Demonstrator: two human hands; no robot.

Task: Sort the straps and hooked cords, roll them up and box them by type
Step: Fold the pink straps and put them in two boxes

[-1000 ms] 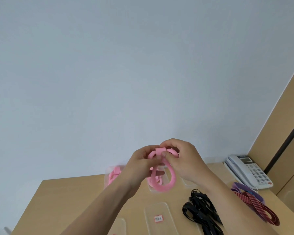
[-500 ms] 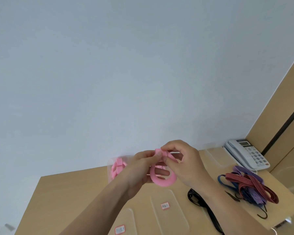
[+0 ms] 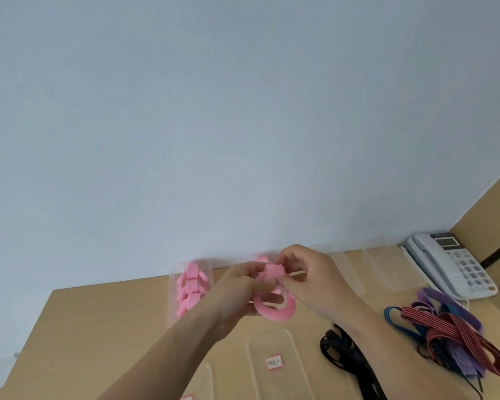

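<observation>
Both hands hold a pink flat strap rolled into a loop above the light wooden table. The left hand grips the left side of the roll, and the right hand pinches its free end on top. The loop hangs with its opening toward the camera; its long axis runs left to right. Behind it, a clear plastic box contains more pink rolls. A clear lid carries a small red-framed label; its writing is too small to read.
</observation>
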